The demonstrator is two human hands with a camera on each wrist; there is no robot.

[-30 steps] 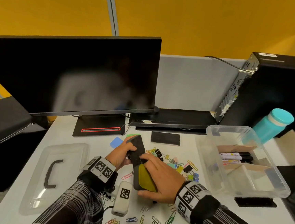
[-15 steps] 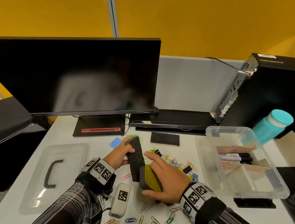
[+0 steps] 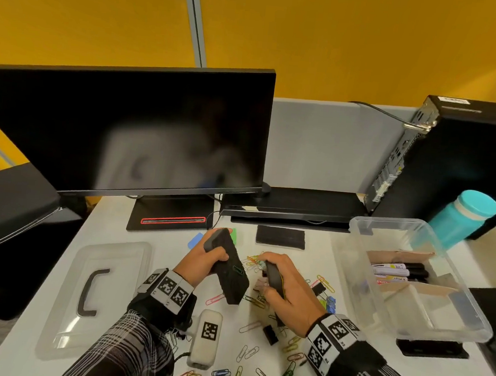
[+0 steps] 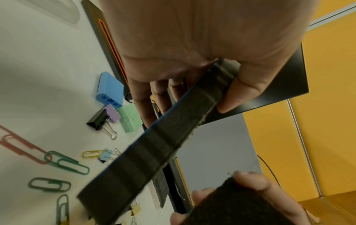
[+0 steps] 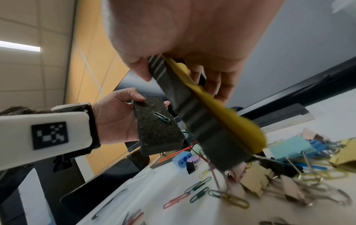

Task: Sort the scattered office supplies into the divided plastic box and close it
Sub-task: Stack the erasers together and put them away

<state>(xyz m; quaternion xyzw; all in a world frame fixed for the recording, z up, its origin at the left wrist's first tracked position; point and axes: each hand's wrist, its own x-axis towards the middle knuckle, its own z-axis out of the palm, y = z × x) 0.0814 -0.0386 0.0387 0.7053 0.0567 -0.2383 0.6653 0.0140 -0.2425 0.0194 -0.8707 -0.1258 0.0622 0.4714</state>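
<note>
My left hand (image 3: 209, 259) grips a black felt eraser (image 3: 231, 276) tilted above the desk, with a green paper clip (image 5: 161, 117) stuck to its felt face. My right hand (image 3: 280, 289) grips a second black eraser with a yellow back (image 5: 202, 121), held just right of the first and apart from it. The clear divided box (image 3: 468, 324) stands open at the right, with markers (image 3: 395, 271) in its far compartment. Coloured paper clips (image 3: 244, 352) and binder clips (image 3: 319, 287) lie scattered under and around both hands.
The box lid (image 3: 93, 294) lies flat at the left. A third black eraser (image 3: 280, 236) and a blue sharpener (image 4: 109, 89) lie near the monitor stand (image 3: 172, 220). A teal bottle (image 3: 460, 218) and a computer tower (image 3: 468, 153) stand behind the box.
The two erasers were pressed together; now they are pulled apart. My left hand has tilted its eraser up and my right hand has drawn the yellow-backed one to the right.
</note>
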